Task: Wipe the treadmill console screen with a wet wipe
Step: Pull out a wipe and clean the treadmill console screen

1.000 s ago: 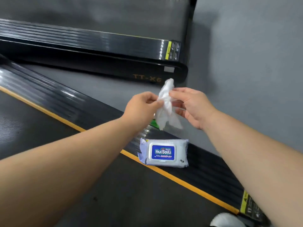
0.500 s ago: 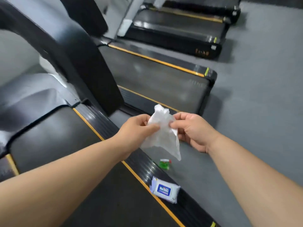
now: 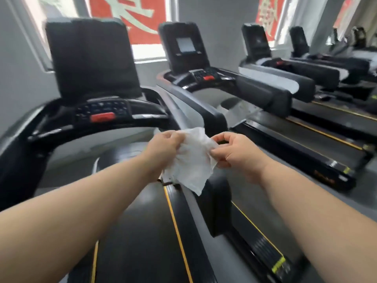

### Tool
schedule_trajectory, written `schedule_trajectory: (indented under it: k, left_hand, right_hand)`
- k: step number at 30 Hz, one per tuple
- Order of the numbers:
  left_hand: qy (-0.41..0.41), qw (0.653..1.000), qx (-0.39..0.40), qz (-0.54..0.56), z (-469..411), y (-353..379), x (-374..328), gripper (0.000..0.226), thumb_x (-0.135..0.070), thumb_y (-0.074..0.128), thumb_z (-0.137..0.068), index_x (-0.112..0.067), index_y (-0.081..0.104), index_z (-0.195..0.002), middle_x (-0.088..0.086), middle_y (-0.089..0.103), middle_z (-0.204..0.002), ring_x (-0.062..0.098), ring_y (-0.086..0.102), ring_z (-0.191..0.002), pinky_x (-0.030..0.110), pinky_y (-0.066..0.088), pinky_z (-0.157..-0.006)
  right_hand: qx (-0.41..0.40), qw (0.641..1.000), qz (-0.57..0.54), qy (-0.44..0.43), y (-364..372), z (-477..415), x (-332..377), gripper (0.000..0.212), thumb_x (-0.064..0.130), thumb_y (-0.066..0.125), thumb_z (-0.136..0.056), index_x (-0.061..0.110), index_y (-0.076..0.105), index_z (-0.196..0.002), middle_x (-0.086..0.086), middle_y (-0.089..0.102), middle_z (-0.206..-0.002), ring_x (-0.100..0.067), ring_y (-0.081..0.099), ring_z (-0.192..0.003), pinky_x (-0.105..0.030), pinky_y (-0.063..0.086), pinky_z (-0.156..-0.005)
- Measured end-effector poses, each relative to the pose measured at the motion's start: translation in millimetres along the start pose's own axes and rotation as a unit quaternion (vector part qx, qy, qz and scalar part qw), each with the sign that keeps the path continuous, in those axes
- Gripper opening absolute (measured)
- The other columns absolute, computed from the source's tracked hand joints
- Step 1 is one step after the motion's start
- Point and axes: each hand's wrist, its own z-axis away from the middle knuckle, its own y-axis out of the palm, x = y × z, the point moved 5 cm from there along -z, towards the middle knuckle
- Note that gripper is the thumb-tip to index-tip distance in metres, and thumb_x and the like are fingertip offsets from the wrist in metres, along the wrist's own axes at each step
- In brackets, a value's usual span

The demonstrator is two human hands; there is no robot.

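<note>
A white wet wipe [image 3: 191,164] hangs spread between both hands at mid-frame. My left hand [image 3: 163,148] grips its left edge and my right hand [image 3: 234,152] pinches its right edge. The treadmill console screen [image 3: 91,56] is a dark, blurred panel at upper left, well beyond the hands, with a button panel and red stop button [image 3: 102,117] below it. The hands are over the right handrail [image 3: 206,117] of this treadmill.
The treadmill belt [image 3: 140,231] with yellow side lines runs under my arms. A row of more treadmills [image 3: 187,48] stretches to the right, each with its own console. Grey wall and windows with red signs stand behind.
The view has swung up from the floor and the wipe packet to the consoles. Both hands keep hold of the wipe, which is now more spread out.
</note>
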Motion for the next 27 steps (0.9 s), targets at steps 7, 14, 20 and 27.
schedule_trajectory:
  k: [7,14,20,27]
  left_hand:
    - [0.037,0.994,-0.071,0.068,-76,-155,-45,0.01,-0.015,0.052,-0.094,-0.013,0.061,-0.091,0.007,0.064,-0.079,0.02,0.059,-0.068,0.033,0.049,-0.062]
    - [0.054,0.995,-0.085,0.018,-175,-283,-66,0.034,-0.04,0.074,-0.07,-0.01,0.064,-0.083,0.014,0.058,-0.081,0.028,0.055,-0.074,0.042,0.046,-0.07]
    - [0.033,0.987,-0.154,0.034,-275,-340,-53,0.057,-0.057,0.052,-0.085,-0.002,0.069,-0.084,0.015,0.072,-0.09,0.034,0.069,-0.084,0.054,0.054,-0.083]
    - [0.138,0.98,-0.145,-0.008,-371,-360,-73,0.025,-0.027,0.058,-0.093,-0.006,0.071,-0.093,0.009,0.069,-0.081,0.017,0.064,-0.071,0.028,0.052,-0.062]
  right_hand:
    - [0.095,0.992,-0.081,0.008,114,-119,69,0.023,0.001,0.058,-0.086,0.003,0.063,-0.109,-0.009,0.067,-0.095,-0.02,0.063,-0.084,-0.038,0.054,-0.083]
    - [0.151,0.982,-0.11,0.016,234,-257,110,0.019,0.017,0.07,-0.082,0.009,0.067,-0.099,-0.007,0.066,-0.088,-0.017,0.062,-0.074,-0.03,0.049,-0.065]
    - [0.161,0.964,-0.212,0.006,264,-371,121,0.02,-0.005,0.058,-0.073,0.004,0.06,-0.091,-0.016,0.06,-0.087,-0.024,0.061,-0.069,-0.033,0.048,-0.063]
    - [0.335,0.92,-0.201,0.036,282,-501,126,0.041,0.016,0.067,-0.084,-0.001,0.06,-0.121,-0.023,0.062,-0.112,-0.031,0.065,-0.091,-0.037,0.053,-0.077]
